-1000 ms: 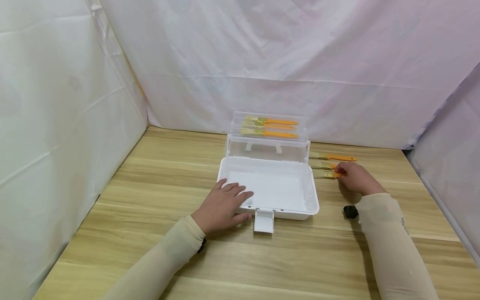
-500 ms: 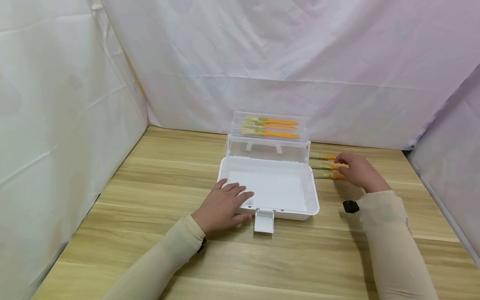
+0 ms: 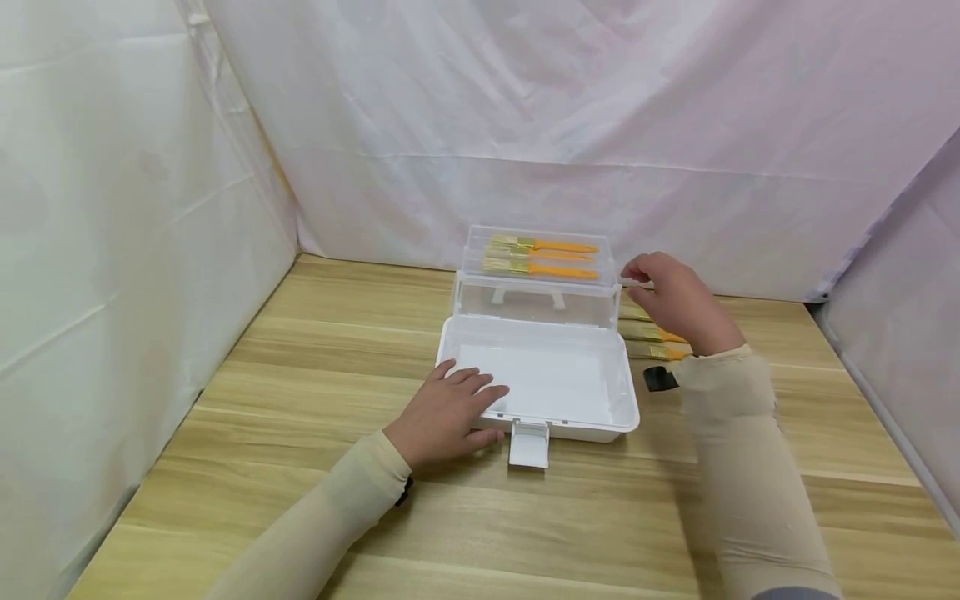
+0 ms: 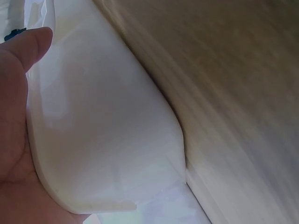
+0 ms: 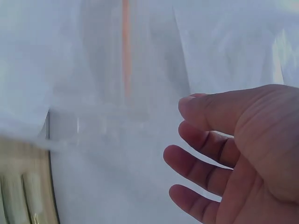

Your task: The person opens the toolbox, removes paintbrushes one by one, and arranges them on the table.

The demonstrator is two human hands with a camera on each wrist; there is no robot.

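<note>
A white plastic case (image 3: 555, 375) stands opened on the table. Over its front left corner lies my left hand (image 3: 442, 417), fingers spread across the rim, the thumb (image 4: 39, 42) against the outer front wall near the latch. Behind, the clear raised lid section (image 3: 540, 284) bears three paintbrushes with orange handles, one of them a paintbrush (image 3: 562, 271) at the front. My right hand (image 3: 682, 304) hovers just right of that section, fingers loosely bent, nothing held. Below it, several paintbrushes (image 3: 667, 353) lie on the table; the hand partly hides them.
A white latch flap (image 3: 529, 446) hangs from the case's front. Light cloth (image 3: 562, 100) hangs behind the wooden table (image 3: 570, 525), with more cloth (image 3: 112, 250) along the left and right sides.
My right hand has released the front brush on the table, passed over the others, and moved up and left beside the clear lid section. My left hand stays in place.
</note>
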